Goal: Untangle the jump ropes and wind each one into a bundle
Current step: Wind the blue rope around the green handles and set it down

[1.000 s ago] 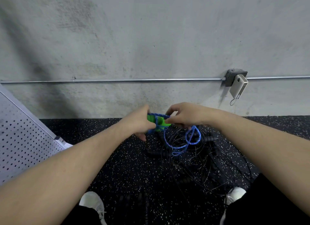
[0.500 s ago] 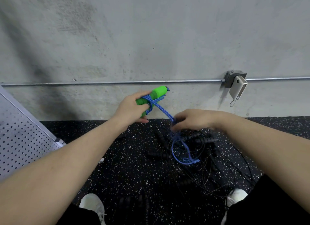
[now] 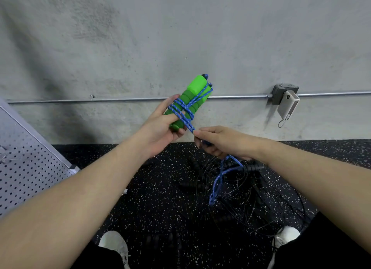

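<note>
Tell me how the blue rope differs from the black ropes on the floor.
The blue rope is thick and braided; the black ropes are thin, like wire. The blue rope is partly wound round green handles, held up by the left hand, with the right hand pinching its loose end; the black ropes lie untouched in a tangle on the floor. The black ropes' handles are dark. Both have loose loops on the floor.
</note>
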`<act>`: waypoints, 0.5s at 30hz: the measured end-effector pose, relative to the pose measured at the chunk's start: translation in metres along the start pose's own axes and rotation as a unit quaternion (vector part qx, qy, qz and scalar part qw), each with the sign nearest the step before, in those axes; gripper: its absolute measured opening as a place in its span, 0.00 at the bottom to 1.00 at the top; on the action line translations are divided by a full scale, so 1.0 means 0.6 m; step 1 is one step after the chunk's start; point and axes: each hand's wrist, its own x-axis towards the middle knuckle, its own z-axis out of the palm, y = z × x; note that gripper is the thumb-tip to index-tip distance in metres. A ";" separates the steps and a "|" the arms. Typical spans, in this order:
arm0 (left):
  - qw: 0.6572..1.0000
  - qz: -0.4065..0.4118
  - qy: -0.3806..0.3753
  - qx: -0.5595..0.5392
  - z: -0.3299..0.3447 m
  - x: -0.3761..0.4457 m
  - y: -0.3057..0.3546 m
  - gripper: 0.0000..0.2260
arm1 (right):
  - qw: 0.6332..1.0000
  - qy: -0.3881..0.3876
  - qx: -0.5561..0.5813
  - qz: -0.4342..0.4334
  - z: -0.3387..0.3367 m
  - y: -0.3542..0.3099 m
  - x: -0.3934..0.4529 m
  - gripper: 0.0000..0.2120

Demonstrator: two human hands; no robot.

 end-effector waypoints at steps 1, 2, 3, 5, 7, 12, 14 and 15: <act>1.000 -0.004 -0.012 -0.015 -0.005 -0.002 0.005 0.22 | 1.000 0.003 0.000 0.003 -0.002 0.002 -0.002 0.16; 0.999 -0.008 -0.022 -0.023 -0.009 -0.003 0.008 0.22 | 1.000 0.009 0.002 0.003 -0.006 0.004 -0.002 0.17; 0.999 -0.013 -0.030 -0.028 -0.012 -0.005 0.012 0.22 | 1.000 0.015 0.000 0.002 -0.011 0.005 -0.002 0.17; 0.998 -0.023 -0.050 -0.037 -0.015 -0.013 0.017 0.24 | 1.000 0.024 -0.013 0.001 -0.020 0.006 -0.004 0.18; 0.995 -0.035 -0.077 -0.057 -0.012 -0.021 0.019 0.24 | 0.999 0.025 -0.020 0.005 -0.027 0.007 -0.007 0.18; 0.982 -0.038 -0.107 -0.149 -0.015 -0.032 0.031 0.22 | 0.998 0.006 -0.069 0.011 -0.028 0.017 -0.009 0.20; 0.979 -0.040 -0.107 -0.170 -0.020 -0.034 0.036 0.21 | 0.997 0.009 -0.080 0.013 -0.032 0.018 -0.010 0.20; 0.978 -0.044 -0.111 -0.171 -0.022 -0.036 0.037 0.21 | 0.997 0.010 -0.080 0.014 -0.034 0.016 -0.012 0.19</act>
